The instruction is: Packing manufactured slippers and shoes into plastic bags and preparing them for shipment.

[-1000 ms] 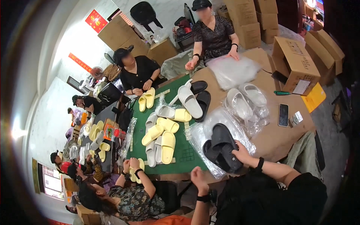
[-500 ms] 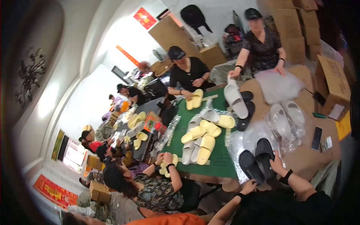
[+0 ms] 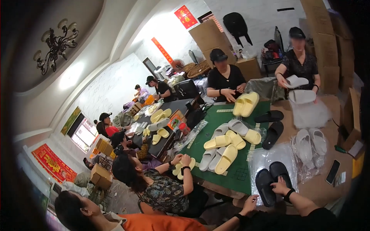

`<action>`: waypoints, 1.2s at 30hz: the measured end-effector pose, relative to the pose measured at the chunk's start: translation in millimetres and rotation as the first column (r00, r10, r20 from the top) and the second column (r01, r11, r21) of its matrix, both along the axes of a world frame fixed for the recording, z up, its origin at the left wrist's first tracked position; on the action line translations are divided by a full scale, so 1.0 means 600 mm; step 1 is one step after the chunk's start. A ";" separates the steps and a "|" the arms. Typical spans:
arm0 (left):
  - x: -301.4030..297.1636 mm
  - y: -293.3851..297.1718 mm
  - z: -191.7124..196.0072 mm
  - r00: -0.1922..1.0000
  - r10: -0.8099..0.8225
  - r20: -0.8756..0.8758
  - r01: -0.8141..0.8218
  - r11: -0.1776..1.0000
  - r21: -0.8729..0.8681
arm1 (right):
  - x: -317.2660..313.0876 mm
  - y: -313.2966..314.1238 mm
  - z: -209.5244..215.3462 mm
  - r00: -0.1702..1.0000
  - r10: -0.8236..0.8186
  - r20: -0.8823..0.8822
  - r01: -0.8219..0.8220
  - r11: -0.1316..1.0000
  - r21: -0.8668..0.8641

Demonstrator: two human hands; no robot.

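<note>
The pair of black slippers [image 3: 265, 189] lies under my right grip [image 3: 282, 187], which touches one; whether it clasps, I can't tell. My left grip [image 3: 250, 204], fingers curled, is beside the other, its hold unclear. Beyond lie clear plastic bags [image 3: 266, 157]; rightward, wrapped grey slippers [image 3: 304, 146].

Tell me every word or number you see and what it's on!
I won't copy writing out, but here's where it is:
Red square sign, top: gold characters.
Long red strip, lower left of it: small, blurred characters.
Red banner, lower left: large gold characters.
White label on the cardboard box, right: too blurred.
Black slippers: no readable words.
</note>
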State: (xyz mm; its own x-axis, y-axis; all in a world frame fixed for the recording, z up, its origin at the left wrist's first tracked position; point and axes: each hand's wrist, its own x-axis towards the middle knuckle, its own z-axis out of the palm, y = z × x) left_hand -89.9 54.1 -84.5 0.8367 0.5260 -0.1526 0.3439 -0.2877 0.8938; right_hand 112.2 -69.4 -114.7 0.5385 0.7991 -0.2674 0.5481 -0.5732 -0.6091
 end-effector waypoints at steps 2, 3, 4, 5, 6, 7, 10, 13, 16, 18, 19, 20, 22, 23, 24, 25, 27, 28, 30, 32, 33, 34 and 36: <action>-0.007 0.010 0.014 0.999 0.005 0.034 -0.007 0.999 0.052 | -0.008 0.016 0.003 1.000 0.013 0.027 -0.012 1.000 -0.028; -0.010 0.012 0.015 0.999 0.016 0.038 -0.018 0.998 0.054 | -0.013 0.020 0.004 0.997 0.019 0.070 -0.014 0.997 -0.082; -0.014 0.014 0.016 0.998 0.044 0.050 -0.049 0.995 0.085 | -0.017 0.021 0.007 0.993 0.027 0.113 -0.011 0.991 -0.136; -0.016 0.020 0.023 0.995 0.074 0.061 -0.080 0.990 0.117 | -0.022 0.027 0.017 0.987 0.037 0.155 -0.008 0.983 -0.185; -0.014 0.021 0.030 0.994 0.084 0.065 -0.091 0.988 0.122 | -0.027 0.032 0.042 0.989 0.027 0.149 0.009 0.971 -0.237; -0.010 0.018 0.036 0.997 0.074 0.030 -0.074 0.997 -0.022 | -0.023 0.033 0.043 0.981 0.079 0.177 -0.039 0.974 -0.222; 0.008 0.007 0.053 0.992 -0.117 0.054 0.126 0.965 -0.230 | -0.041 0.054 0.123 0.999 -0.013 0.037 0.004 0.975 0.222; 0.063 -0.042 0.154 0.909 -0.407 0.089 0.410 0.841 -0.353 | -0.058 0.067 0.274 0.826 0.067 -0.559 0.350 0.716 0.603; 0.084 -0.056 0.203 0.907 -0.385 0.170 0.420 0.824 -0.380 | -0.073 0.102 0.390 0.688 0.170 -0.705 0.437 0.679 0.590; 0.106 -0.069 0.246 0.863 -0.373 0.340 0.491 0.775 -0.396 | -0.079 0.103 0.440 0.335 0.336 -0.880 0.605 0.640 0.474; 0.113 -0.075 0.260 0.860 -0.380 0.340 0.497 0.771 -0.398 | -0.082 0.098 0.452 0.337 0.332 -0.881 0.610 0.635 0.473; 0.119 -0.080 0.271 0.824 -0.389 0.412 0.546 0.737 -0.397 | -0.085 0.095 0.461 0.358 0.346 -0.867 0.574 0.651 0.496; 0.124 -0.087 0.269 0.779 -0.400 0.483 0.600 0.699 -0.389 | -0.088 0.085 0.470 0.382 0.359 -0.851 0.540 0.661 0.521; 0.123 -0.092 0.266 0.774 -0.435 0.459 0.608 0.712 -0.352 | -0.089 0.079 0.471 0.458 0.368 -0.809 0.496 0.650 0.576; 0.123 -0.095 0.264 0.770 -0.468 0.434 0.616 0.723 -0.313 | -0.089 0.076 0.473 0.529 0.377 -0.760 0.446 0.639 0.627; 0.123 -0.098 0.262 0.767 -0.471 0.435 0.619 0.721 -0.312 | -0.090 0.074 0.473 0.532 0.374 -0.760 0.448 0.637 0.627; 0.120 -0.101 0.285 0.823 -0.461 0.332 0.563 0.741 -0.366 | -0.094 0.076 0.473 0.753 0.324 -0.573 0.337 0.558 0.758; 0.119 -0.102 0.277 0.825 -0.457 0.332 0.559 0.744 -0.365 | -0.096 0.078 0.476 0.751 0.329 -0.572 0.333 0.559 0.759; 0.116 -0.108 0.277 0.844 -0.441 0.303 0.532 0.760 -0.374 | -0.098 0.074 0.486 0.970 0.214 -0.116 -0.020 0.548 0.836; 0.113 -0.108 0.277 0.842 -0.466 0.272 0.539 0.748 -0.386 | -0.096 0.073 0.489 0.979 0.200 0.039 -0.141 0.526 0.838; 0.110 -0.106 0.277 0.838 -0.490 0.239 0.545 0.737 -0.400 | -0.096 0.073 0.491 0.964 0.185 0.192 -0.261 0.506 0.822; 0.107 -0.095 0.309 0.847 -0.478 0.232 0.531 0.749 -0.396 | -0.095 0.079 0.491 0.939 0.196 0.283 -0.343 0.461 0.818; 0.108 -0.083 0.380 0.746 -0.651 0.141 0.653 0.673 -0.347 | -0.098 0.070 0.495 0.936 0.251 0.247 -0.345 0.512 0.786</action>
State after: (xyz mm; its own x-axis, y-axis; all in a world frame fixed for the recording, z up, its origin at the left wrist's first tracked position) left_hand -25.3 4.4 143.2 0.9475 -0.2446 -0.2060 0.1856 -0.1039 0.9771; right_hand 53.1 -27.6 182.1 0.2092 0.7642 0.6101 0.6677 0.3441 -0.6601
